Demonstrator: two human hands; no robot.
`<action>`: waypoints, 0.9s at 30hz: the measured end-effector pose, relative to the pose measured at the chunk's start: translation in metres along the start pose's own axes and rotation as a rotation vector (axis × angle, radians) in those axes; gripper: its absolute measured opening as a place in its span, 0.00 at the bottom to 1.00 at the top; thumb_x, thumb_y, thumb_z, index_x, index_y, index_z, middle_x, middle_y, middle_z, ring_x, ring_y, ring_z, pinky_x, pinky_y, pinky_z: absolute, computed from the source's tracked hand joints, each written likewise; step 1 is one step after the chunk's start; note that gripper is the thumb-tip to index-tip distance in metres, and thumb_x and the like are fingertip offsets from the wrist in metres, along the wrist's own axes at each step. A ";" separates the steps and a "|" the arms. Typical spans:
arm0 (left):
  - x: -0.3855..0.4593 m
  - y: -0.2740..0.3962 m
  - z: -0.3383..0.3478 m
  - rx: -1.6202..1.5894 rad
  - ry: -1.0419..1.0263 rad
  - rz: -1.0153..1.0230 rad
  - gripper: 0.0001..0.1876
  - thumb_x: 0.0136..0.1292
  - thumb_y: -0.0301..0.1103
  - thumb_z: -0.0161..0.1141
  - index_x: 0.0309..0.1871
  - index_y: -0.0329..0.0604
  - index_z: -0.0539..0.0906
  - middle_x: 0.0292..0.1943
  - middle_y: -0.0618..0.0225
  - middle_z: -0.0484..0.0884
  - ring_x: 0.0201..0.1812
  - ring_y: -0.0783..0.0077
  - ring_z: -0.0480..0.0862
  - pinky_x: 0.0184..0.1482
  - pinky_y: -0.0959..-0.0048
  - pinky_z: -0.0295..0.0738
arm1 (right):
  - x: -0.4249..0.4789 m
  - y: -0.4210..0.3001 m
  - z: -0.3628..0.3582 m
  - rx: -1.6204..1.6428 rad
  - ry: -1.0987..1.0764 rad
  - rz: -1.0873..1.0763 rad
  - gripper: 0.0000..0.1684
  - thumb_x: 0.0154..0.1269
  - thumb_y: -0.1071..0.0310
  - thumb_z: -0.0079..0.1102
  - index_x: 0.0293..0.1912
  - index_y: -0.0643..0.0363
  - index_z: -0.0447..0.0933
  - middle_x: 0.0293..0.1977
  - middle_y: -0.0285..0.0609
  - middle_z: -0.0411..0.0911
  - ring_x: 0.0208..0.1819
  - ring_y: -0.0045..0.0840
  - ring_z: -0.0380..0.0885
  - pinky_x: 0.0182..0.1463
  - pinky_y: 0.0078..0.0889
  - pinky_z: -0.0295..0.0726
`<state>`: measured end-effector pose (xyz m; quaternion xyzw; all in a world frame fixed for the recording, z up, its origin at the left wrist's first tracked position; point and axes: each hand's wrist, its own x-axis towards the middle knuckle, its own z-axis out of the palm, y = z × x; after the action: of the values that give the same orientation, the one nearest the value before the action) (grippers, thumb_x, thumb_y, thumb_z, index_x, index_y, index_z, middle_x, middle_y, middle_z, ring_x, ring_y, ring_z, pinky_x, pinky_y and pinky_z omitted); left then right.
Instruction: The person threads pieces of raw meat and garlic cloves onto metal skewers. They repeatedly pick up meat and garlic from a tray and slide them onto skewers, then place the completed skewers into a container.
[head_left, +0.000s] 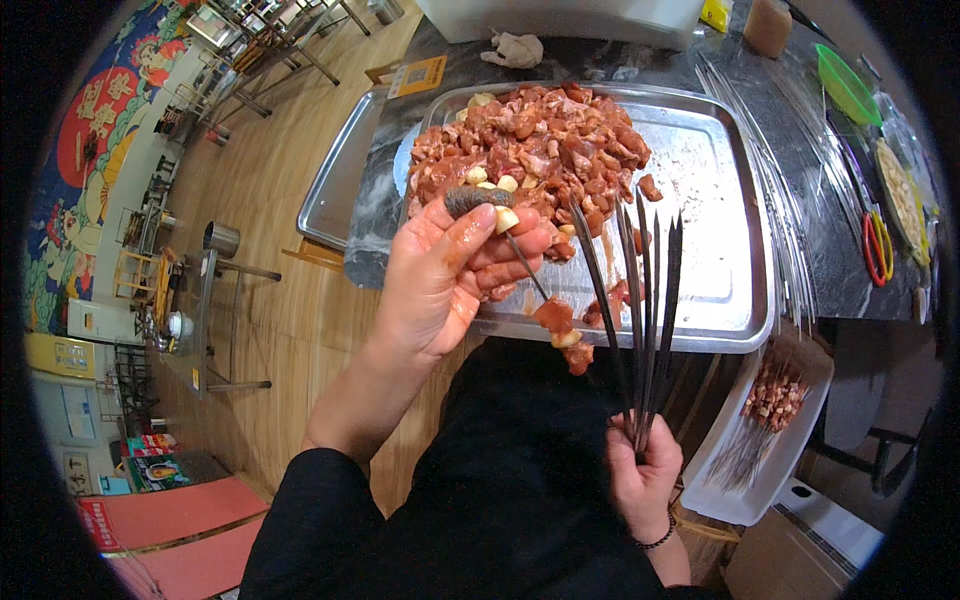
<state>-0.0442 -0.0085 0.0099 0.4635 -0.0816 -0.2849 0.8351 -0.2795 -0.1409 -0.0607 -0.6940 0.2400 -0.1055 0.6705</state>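
Above the tray's near edge, my left hand (457, 270) pinches a garlic clove (506, 219) at the tip of a metal skewer (527, 264). A dark grey cover, perhaps a finger guard (477, 199), sits at its index finger. Lower on that skewer are raw meat pieces (553, 316) with a garlic clove between them. My right hand (645, 457) is closed around several flat metal skewers (634, 330), fanned with their points up over the tray. Cut raw meat (540, 142) with some garlic cloves is heaped on the left of the metal tray (759, 300).
More metal skewers (765, 180) lie right of the tray, near scissors (876, 247) and a green plastic basket (847, 84). A white bin (814, 427) with filled skewers stands below at right. A crumpled cloth (514, 49) lies behind the tray.
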 end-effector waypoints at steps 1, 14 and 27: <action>0.000 -0.003 0.000 -0.030 0.000 -0.005 0.12 0.71 0.32 0.54 0.52 0.33 0.76 0.44 0.52 0.85 0.45 0.63 0.87 0.47 0.66 0.85 | -0.001 0.004 0.005 0.043 0.011 -0.013 0.09 0.62 0.77 0.59 0.44 0.65 0.78 0.26 0.34 0.78 0.27 0.12 0.74 0.33 0.17 0.74; 0.013 -0.011 0.015 -0.168 -0.123 -0.027 0.17 0.72 0.36 0.50 0.58 0.34 0.72 0.48 0.48 0.83 0.46 0.57 0.87 0.48 0.62 0.84 | 0.031 0.007 0.027 0.105 0.049 -0.218 0.06 0.67 0.78 0.55 0.44 0.64 0.76 0.25 0.31 0.74 0.23 0.10 0.69 0.27 0.14 0.69; 0.015 -0.028 0.019 -0.124 0.007 -0.045 0.15 0.69 0.38 0.52 0.44 0.34 0.81 0.36 0.53 0.86 0.35 0.60 0.88 0.27 0.69 0.82 | 0.039 0.010 0.043 0.079 0.053 -0.305 0.14 0.62 0.81 0.58 0.48 0.64 0.77 0.27 0.38 0.79 0.26 0.14 0.75 0.31 0.17 0.75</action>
<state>-0.0504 -0.0425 -0.0045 0.4136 -0.0503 -0.3065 0.8559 -0.2275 -0.1218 -0.0809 -0.6926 0.1449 -0.2338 0.6668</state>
